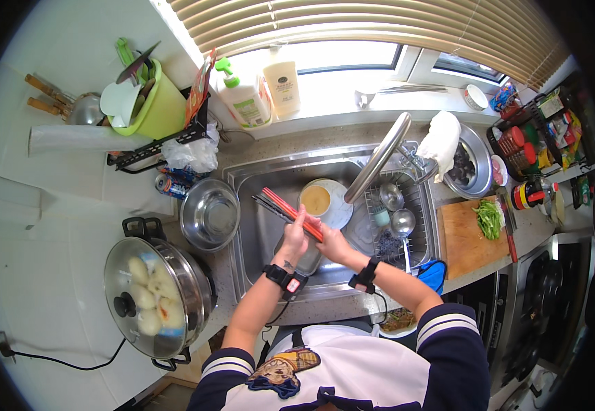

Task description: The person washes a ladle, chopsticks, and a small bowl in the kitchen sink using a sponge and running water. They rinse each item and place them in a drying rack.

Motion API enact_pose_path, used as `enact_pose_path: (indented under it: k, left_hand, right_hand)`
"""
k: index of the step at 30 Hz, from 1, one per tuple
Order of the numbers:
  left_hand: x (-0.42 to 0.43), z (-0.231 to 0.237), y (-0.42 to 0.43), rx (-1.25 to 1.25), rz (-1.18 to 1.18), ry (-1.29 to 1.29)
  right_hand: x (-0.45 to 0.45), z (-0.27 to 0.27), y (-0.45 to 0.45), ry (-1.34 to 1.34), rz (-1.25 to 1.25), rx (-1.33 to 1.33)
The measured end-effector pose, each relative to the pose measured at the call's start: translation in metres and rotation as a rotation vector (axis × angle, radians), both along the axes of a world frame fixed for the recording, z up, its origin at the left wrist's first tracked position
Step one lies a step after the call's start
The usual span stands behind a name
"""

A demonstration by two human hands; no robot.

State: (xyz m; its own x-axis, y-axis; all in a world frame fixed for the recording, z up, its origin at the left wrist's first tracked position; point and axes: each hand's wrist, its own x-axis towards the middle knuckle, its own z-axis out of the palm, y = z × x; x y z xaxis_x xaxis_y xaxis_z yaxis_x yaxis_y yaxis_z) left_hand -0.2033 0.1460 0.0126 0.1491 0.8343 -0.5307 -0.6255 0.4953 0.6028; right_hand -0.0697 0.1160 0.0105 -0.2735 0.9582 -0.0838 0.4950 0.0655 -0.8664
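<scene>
A bundle of chopsticks (283, 203), some red and some dark, is held slantwise over a stainless steel sink (256, 246). My left hand (296, 234) grips it around the middle. At the bundle's lower right end my right hand (334, 245) has its fingers closed around the sticks. Beyond the hands, a bowl of yellowish liquid (315, 199) and a white marbled plate (339, 208) sit in the basin. A translucent container (308, 262) lies under my hands, partly hidden by them. The curved faucet (379, 156) reaches over the plate.
A wire drain basket (421, 231) with ladles (403, 222) takes up the sink's right side. Left of the sink stand a metal bowl (210, 215) and a lidded steamer (159, 293). A cutting board (459, 241) bears chopped greens (487, 219) beside a red-handled knife (511, 244).
</scene>
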Motion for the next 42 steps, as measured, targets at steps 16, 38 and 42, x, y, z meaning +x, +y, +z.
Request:
enact_pose_path:
  k: [16, 38, 42]
  left_hand:
    - [0.030, -0.029, -0.018, 0.255, -0.219, -0.666]
    - [0.041, 0.000, -0.033, -0.061, -0.212, -0.469]
    - [0.039, -0.004, -0.031, -0.116, 0.076, -0.250]
  right_hand:
    - [-0.018, -0.012, 0.009, -0.107, -0.320, -0.205]
    - [-0.017, -0.023, -0.016, -0.147, -0.304, 0.036]
    - [-0.019, -0.008, -0.018, -0.218, -0.219, -0.129]
